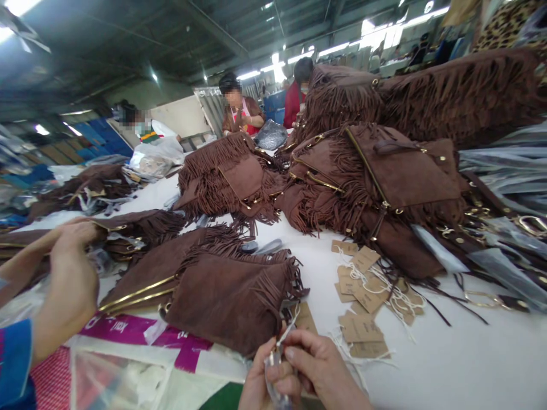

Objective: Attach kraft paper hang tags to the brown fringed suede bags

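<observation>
At the bottom centre, my left hand [258, 378] is closed round a small piece wrapped in clear plastic [276, 361]; what is inside cannot be made out. My right hand [318, 361] presses against it, thumb and finger pinching a white string [290, 326]. A tan cardboard tag [306, 319] lies just beyond the fingers, partly hidden. Right in front of both hands is a brown fringed suede bag [226, 299], with its near corner at my fingertips. Gold zippers [137, 295] show on the bags at its left.
Loose tan tags [363, 285] with white strings lie to the right. Brown fringed bags [405, 171] are piled behind them. Plastic-wrapped straps [508, 273] lie at far right. At left, a co-worker's hands [74, 256] handle another bag. Several people stand across the table.
</observation>
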Motion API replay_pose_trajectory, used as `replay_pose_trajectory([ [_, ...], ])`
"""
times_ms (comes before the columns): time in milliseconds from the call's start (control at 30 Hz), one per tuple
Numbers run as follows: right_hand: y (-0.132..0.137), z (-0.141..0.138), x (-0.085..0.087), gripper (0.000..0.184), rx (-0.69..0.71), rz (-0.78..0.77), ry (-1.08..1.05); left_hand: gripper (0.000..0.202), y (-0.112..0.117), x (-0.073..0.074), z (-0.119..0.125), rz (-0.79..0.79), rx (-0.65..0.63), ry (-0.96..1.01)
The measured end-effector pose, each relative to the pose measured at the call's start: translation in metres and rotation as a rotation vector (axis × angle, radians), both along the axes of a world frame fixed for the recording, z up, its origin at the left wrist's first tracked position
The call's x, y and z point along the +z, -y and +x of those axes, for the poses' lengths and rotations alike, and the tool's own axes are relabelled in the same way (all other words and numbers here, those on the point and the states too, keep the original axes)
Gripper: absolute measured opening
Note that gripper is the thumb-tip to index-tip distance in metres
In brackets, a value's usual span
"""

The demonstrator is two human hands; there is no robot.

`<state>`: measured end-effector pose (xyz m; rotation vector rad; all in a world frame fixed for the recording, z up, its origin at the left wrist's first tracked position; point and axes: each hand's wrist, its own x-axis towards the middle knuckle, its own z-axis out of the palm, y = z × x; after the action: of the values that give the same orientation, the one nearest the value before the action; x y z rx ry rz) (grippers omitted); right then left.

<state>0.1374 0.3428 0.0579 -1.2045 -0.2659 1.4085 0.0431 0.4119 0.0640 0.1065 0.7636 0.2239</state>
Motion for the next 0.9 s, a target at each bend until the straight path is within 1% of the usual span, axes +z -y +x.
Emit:
replay_pose_trajectory([
  [100,-0.002,0.003,0.003,0.027,0.025,0.045,0.082,0.016,-0.002,0.003,0.001,-0.058,-0.001,0.006],
  [200,-0.004,0.006,0.005,0.016,0.047,0.097,0.297,0.021,-0.001,0.007,0.004,-0.122,-0.010,0.031],
  [267,-0.005,0.007,0.007,0.014,0.046,0.103,0.446,0.024,-0.001,0.009,0.006,-0.134,-0.008,0.049],
  [367,-0.006,0.008,0.008,0.017,0.050,0.082,0.640,0.023,0.000,0.006,0.006,-0.127,0.014,0.057],
  [467,-0.003,0.010,0.003,0.017,0.066,0.053,0.774,0.020,0.000,0.000,0.006,-0.151,0.045,0.079],
  [567,0.002,0.013,-0.004,0.015,0.089,-0.021,0.822,0.015,0.002,-0.007,0.006,-0.187,0.103,0.135],
  [633,0.005,0.015,-0.006,0.016,0.090,-0.021,0.778,0.013,0.002,-0.009,0.006,-0.200,0.114,0.160],
  [700,0.006,0.016,-0.005,0.018,0.098,0.045,0.703,0.011,0.003,-0.011,0.006,-0.190,0.077,0.193],
  [767,0.004,0.015,-0.002,0.017,0.120,0.110,0.675,0.010,0.002,-0.014,0.005,-0.171,0.043,0.233],
  [833,-0.001,0.013,-0.001,0.016,0.146,0.114,0.717,0.012,0.002,-0.017,0.004,-0.135,0.018,0.243],
  [900,-0.006,0.011,-0.002,0.017,0.170,0.086,0.773,0.015,0.001,-0.020,0.002,-0.105,0.002,0.230],
])
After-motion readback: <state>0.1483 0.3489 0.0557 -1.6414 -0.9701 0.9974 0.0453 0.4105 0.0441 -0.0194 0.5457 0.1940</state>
